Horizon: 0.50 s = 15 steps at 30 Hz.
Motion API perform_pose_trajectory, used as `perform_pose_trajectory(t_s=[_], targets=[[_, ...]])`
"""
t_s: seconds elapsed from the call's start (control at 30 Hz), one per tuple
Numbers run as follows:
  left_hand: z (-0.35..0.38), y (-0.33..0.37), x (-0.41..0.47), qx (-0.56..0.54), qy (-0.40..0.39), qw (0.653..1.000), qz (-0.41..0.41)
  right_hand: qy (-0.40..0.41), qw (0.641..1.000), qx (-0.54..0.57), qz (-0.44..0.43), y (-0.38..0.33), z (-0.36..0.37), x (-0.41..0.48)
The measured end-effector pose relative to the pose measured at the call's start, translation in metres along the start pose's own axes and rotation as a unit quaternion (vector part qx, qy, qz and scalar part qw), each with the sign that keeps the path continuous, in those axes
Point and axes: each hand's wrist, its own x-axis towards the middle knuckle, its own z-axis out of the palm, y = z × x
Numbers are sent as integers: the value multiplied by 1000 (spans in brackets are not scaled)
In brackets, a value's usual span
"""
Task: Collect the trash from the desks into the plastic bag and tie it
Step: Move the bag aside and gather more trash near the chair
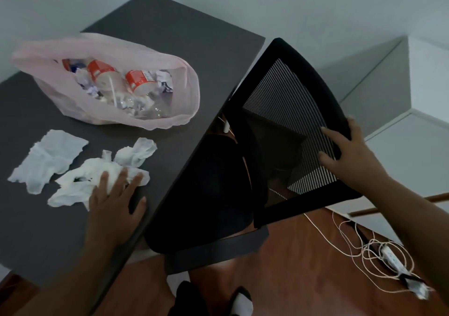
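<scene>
A pink plastic bag [170, 118] lies open on the dark grey desk [170, 31], holding red-labelled cups, crumpled paper and clear plastic. In front of it lie crumpled white tissues: one flat piece [46, 160] at the left, a larger wad [80, 182] beside it, and a smaller piece [136, 153]. My left hand [114, 199] rests fingers spread on the wad's right edge, not closed around it. My right hand [349, 155] grips the top edge of a black mesh chair back [286, 97].
The black office chair's seat [209, 194] is tucked against the desk's right edge. On the wooden floor [303, 279] at the right lie a white power strip [393, 257] and tangled thin cables. White walls and a white cabinet stand behind.
</scene>
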Motion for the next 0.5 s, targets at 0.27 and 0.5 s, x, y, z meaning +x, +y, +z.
perform_pose_trajectory(t_s=[0.27,0.5], targets=[[2,-4,3,3,13,1000,-21,32,997,64,-20,-24,16,-31],[3,0,1,5,10,999,-31,75,990,121,-2,-86,49,-64]])
